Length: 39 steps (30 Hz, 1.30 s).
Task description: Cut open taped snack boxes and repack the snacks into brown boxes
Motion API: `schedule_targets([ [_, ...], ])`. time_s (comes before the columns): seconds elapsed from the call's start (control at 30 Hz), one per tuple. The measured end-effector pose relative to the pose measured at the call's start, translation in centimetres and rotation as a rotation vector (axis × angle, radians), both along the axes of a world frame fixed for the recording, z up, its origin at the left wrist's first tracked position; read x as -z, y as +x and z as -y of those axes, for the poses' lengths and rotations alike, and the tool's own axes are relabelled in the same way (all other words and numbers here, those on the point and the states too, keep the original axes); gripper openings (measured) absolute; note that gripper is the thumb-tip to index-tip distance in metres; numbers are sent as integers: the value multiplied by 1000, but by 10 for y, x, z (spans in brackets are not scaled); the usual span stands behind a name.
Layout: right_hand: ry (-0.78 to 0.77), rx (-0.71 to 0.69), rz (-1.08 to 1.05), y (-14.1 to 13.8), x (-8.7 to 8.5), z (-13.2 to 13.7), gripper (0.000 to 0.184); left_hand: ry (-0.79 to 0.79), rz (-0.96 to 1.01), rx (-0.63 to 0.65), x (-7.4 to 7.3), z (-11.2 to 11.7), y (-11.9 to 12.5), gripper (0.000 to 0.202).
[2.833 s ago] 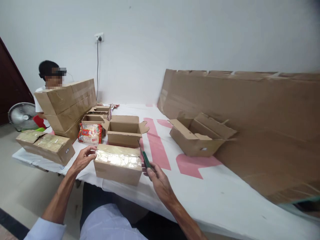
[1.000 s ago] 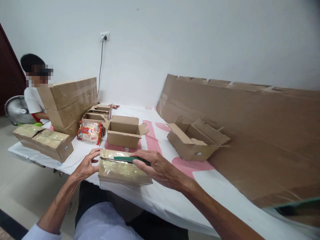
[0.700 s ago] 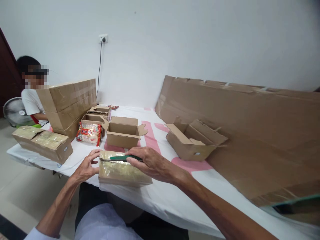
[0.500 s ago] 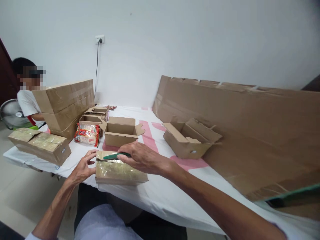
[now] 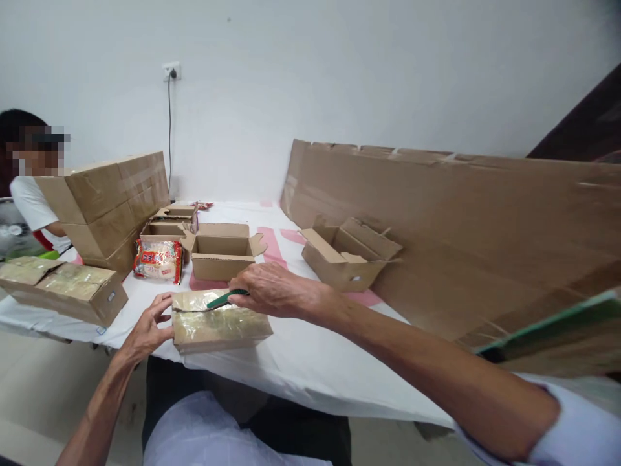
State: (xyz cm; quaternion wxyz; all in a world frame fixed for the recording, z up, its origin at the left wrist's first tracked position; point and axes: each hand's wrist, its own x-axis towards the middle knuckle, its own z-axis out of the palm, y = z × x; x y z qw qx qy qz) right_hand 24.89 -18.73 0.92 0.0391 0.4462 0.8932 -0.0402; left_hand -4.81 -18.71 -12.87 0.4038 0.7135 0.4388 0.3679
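Observation:
A taped cardboard box point(image 5: 220, 333) lies lengthwise at the table's front edge, with shiny clear tape over its top seam. My left hand point(image 5: 148, 329) grips the box's left end, thumb nearer me and fingers toward the far corner. My right hand point(image 5: 264, 288) is closed round a slim green box cutter point(image 5: 224, 298), its tip pointing left at the seam. Left of the tip, the tape along the seam looks slit. My right palm and fingers hide the cutter's rear end and part of the box's far right side.
Behind the box stand open cartons point(image 5: 220, 266) and a red-and-clear food packet point(image 5: 158, 261). Another open carton point(image 5: 347, 275) sits to the right, before a large cardboard sheet point(image 5: 460, 239). At left are stacked boxes point(image 5: 104, 200), a taped box point(image 5: 72, 291) and another person point(image 5: 33, 204).
My right hand has drawn the box cutter rightward along the seam, leaving a dark slit behind it. My left hand stays on the box's end. The whole view has shifted somewhat.

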Motion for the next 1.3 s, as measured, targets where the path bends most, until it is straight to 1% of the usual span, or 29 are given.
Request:
schedule_targets([
  [0.1,22,-2,6,4,3,-1,30,-2,-7,14,0,-1,3,55],
  [0.3,68,-39,-54,1,15,-7,27,2,-45,2,-2,-4,4,57],
  [0.43,84,-38,-100,15,19,-9,26,-4,-42,14,-2,-5,2,54],
  [0.63,87,-35,-135,37,24,-11,26,3,-43,-21,-3,-5,5,51],
  [0.8,78,-8,-139,42,28,-12,25,-13,-27,-8,-3,-8,8,52],
  [0.9,119,-38,-131,41,27,-14,25,-9,-38,-16,-3,-9,9,51],
  [1.0,107,-51,-152,49,29,-17,25,-31,-19,12,-5,-10,9,51],
  [1.07,96,-40,-190,57,32,-19,25,-33,-14,31,-5,-11,9,51],
  [1.17,92,-44,-247,64,39,-21,27,-22,-25,25,-3,-14,9,52],
  [1.3,73,-63,-294,71,45,-25,28,-31,-1,37,-2,-18,6,47],
])
